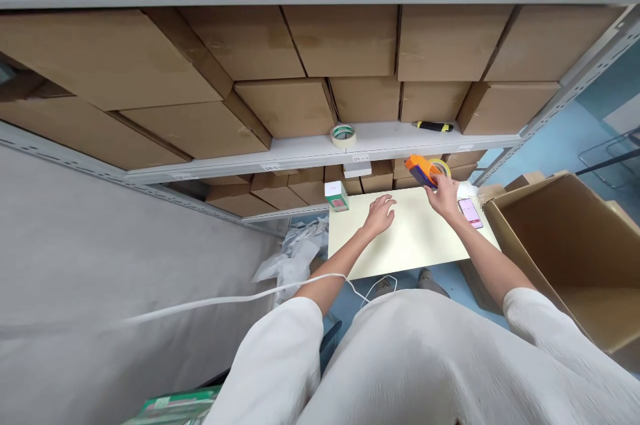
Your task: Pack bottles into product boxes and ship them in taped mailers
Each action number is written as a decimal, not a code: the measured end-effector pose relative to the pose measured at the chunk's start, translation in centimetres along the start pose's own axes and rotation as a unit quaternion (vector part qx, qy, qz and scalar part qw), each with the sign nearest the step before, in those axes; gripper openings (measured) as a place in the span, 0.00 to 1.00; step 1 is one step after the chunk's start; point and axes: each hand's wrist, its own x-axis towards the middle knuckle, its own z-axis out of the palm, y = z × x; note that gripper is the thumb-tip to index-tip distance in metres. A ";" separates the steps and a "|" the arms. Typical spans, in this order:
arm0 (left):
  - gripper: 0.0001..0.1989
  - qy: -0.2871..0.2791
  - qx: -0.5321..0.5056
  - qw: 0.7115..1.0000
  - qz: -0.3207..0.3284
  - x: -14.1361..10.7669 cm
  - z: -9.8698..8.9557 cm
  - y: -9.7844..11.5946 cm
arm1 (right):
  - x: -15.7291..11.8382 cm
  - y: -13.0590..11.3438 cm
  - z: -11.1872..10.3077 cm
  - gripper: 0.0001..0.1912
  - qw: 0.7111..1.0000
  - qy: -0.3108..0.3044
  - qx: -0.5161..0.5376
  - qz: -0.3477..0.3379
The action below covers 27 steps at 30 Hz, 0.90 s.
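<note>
My right hand (443, 197) is closed around an orange-and-blue handheld dispenser (421, 169), held above the far right part of a pale yellow tabletop (410, 238). Whether it is a label gun or a tape dispenser I cannot tell. Just behind it shows a yellow ring (441, 167), like a tape roll, partly hidden. My left hand (380, 214) is open and holds nothing, fingers loosely bent over the tabletop. To its left, a small white and green box (337, 195) stands upright at the far left corner. A phone with a lit screen (471, 213) lies beside my right wrist.
A metal shelf (300, 158) full of cardboard boxes (345, 41) rises behind the tabletop. On its ledge are a tape roll (343, 136) and a black-and-yellow cutter (433, 126). A large open carton (565, 245) stands right; a white cable (225, 299) crosses my left arm.
</note>
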 end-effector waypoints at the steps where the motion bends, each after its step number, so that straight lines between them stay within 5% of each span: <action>1: 0.20 -0.003 -0.002 1.000 0.000 0.1 0.4 0.2 | -1.3 1.0 0.5 0.16 1.000 -0.002 0.006 0.028; 12: 0.20 -0.040 -0.023 0.999 -0.019 0.5 4.5 2.5 | -10.8 11.7 5.7 0.13 0.952 -0.068 -0.005 0.298; 19: 0.20 -0.057 -0.013 0.998 -0.036 0.4 6.4 2.6 | -12.9 15.4 7.5 0.13 0.934 -0.082 -0.009 0.349; 27: 0.20 -0.076 -0.013 0.996 -0.038 0.8 7.6 2.8 | -14.1 16.3 8.8 0.12 0.923 -0.124 -0.025 0.364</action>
